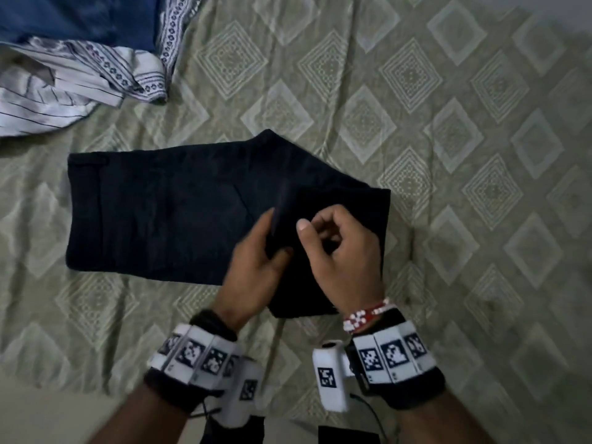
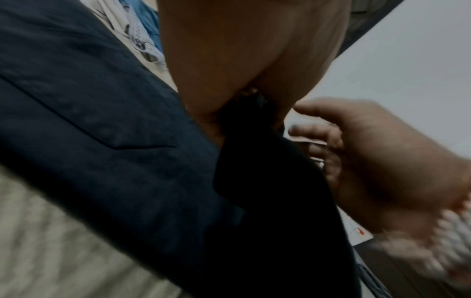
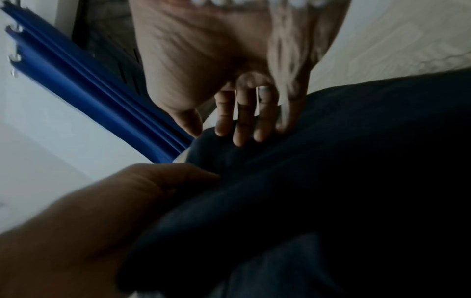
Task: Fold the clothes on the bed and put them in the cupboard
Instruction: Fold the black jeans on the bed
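A bed (image 1: 448, 91) with a pale green diamond-pattern cover carries folded dark trousers (image 1: 160, 203). The left hand (image 1: 256, 261) pinches a raised fold of them; the right hand (image 1: 346, 251), fingers loosely curled, hovers beside it, grasping nothing. Crumpled clothes (image 1: 64, 75) lie far-left.

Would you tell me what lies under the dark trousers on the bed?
Around the dark trousers only the patterned bedspread shows, so they lie directly on it. Both hands are at the folded-over end, and anything beneath the cloth is hidden.
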